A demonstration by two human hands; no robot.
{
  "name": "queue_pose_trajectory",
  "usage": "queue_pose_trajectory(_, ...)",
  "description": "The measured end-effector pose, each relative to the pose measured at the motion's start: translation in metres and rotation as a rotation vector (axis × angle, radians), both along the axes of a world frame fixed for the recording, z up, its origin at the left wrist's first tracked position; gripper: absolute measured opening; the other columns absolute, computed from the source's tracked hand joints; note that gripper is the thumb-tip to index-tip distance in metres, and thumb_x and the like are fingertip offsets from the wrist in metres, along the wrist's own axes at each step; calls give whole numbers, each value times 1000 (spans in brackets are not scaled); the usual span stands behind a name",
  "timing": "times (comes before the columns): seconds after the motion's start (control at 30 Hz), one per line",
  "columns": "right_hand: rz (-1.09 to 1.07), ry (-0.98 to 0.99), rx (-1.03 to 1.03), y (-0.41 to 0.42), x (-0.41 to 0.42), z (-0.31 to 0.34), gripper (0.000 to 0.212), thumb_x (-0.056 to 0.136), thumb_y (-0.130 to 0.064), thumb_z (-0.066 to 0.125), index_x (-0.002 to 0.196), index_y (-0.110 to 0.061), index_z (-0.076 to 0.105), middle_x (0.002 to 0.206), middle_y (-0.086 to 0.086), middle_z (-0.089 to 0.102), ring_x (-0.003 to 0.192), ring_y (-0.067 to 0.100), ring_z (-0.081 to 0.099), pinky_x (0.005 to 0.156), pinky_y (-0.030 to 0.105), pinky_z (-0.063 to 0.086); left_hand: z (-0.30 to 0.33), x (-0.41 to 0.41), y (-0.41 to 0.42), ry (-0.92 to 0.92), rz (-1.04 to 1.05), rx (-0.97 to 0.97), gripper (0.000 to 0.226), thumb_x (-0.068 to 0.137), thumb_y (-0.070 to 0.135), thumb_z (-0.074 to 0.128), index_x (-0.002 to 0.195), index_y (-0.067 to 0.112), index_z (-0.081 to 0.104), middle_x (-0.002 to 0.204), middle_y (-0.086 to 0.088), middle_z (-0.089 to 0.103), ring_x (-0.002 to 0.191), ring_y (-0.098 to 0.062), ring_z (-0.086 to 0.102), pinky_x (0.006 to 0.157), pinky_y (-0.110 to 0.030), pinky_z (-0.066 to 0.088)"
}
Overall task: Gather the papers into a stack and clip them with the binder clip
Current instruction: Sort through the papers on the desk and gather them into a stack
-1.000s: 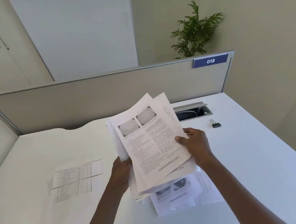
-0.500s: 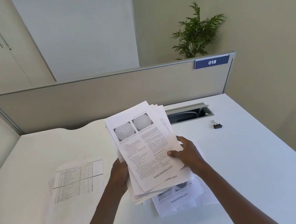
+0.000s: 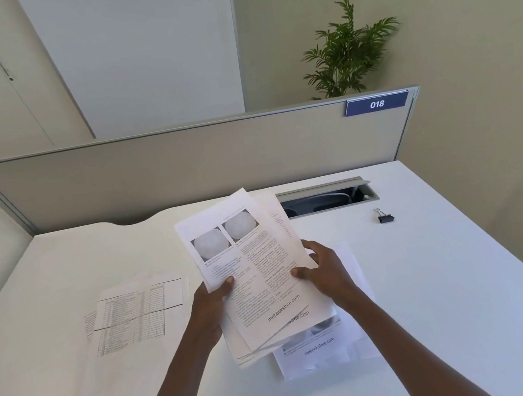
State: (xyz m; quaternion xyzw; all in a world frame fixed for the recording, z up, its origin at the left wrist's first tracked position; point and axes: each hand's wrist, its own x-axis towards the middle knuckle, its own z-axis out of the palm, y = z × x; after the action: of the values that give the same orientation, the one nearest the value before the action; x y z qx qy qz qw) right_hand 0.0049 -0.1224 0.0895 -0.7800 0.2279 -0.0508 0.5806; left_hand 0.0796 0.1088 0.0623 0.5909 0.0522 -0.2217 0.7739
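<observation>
Both hands, left hand (image 3: 212,304) and right hand (image 3: 324,271), pinch the uneven papers (image 3: 249,266) (edges fanned), while the binder clip (image 3: 385,217) lies right of the grip, nearer the right hand.

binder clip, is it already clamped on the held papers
No, the binder clip lies alone on the desk, apart from the papers both hands hold.

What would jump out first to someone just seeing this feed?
The fanned sheaf of papers held up mid-desk, the left hand and right hand gripping its sides. More sheets lie flat to the left and under the sheaf. The small black binder clip sits alone to the right, near the cable hatch.
</observation>
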Motion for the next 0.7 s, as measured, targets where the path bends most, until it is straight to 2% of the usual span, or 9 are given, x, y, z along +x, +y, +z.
queue_pose_trajectory(0.1, -75, 30, 11, -2, 0, -8, 39, 86, -28, 73, 123, -24, 62, 100, 4, 74, 92, 20, 71, 81, 36, 58, -3, 2, 4, -11, 6, -24, 24, 93, 0, 60, 114, 6, 67, 105, -10, 77, 85, -21, 75, 63, -31, 59)
queue_pose_trajectory(0.2, -177, 73, 0, -10, 0, -21, 32, 91, -36, 64, 116, -17, 68, 99, 2, 74, 91, 23, 70, 81, 42, 59, -6, 5, 11, -23, 11, -30, 25, 92, -1, 59, 115, 6, 67, 101, -7, 78, 84, -20, 75, 64, -31, 60)
queue_pose_trajectory(0.3, -245, 221, -143, -24, -8, -41, 44, 88, -40, 66, 123, -14, 64, 113, 2, 72, 105, 23, 66, 94, 36, 51, -11, 11, 21, -28, 21, -21, 27, 91, 1, 61, 115, 11, 68, 107, -7, 76, 89, -20, 75, 68, -33, 59)
queue_pose_trajectory(0.4, -240, 379, -319, -39, -21, -67, 61, 84, -43, 71, 131, -8, 55, 127, 12, 64, 122, 29, 56, 101, 37, 44, -17, 17, 31, -40, 36, -2, 33, 87, 8, 70, 119, 14, 67, 117, -10, 73, 101, -28, 71, 83, -43, 57)
queue_pose_trajectory(0.47, -201, 466, -417, -39, -28, -80, 66, 81, -49, 72, 127, -5, 53, 128, 16, 59, 125, 33, 51, 98, 40, 45, -18, 19, 36, -46, 34, -10, 45, 79, 14, 73, 124, 13, 65, 122, -11, 71, 110, -33, 68, 93, -51, 53)
queue_pose_trajectory(0.53, -170, 522, -478, -31, -29, -86, 69, 77, -54, 73, 120, -5, 51, 124, 17, 56, 123, 36, 49, 93, 42, 46, -19, 22, 41, -56, 29, -24, 52, 76, 17, 73, 127, 13, 63, 124, -10, 70, 113, -34, 66, 96, -53, 51)
queue_pose_trajectory(0.7, -139, 616, -681, 0, -24, -95, 80, 65, -63, 74, 118, -10, 46, 122, 10, 51, 119, 30, 47, 91, 42, 44, -22, 24, 45, -53, 21, -21, 42, 86, 6, 69, 127, 10, 62, 123, -12, 70, 110, -34, 67, 92, -51, 54)
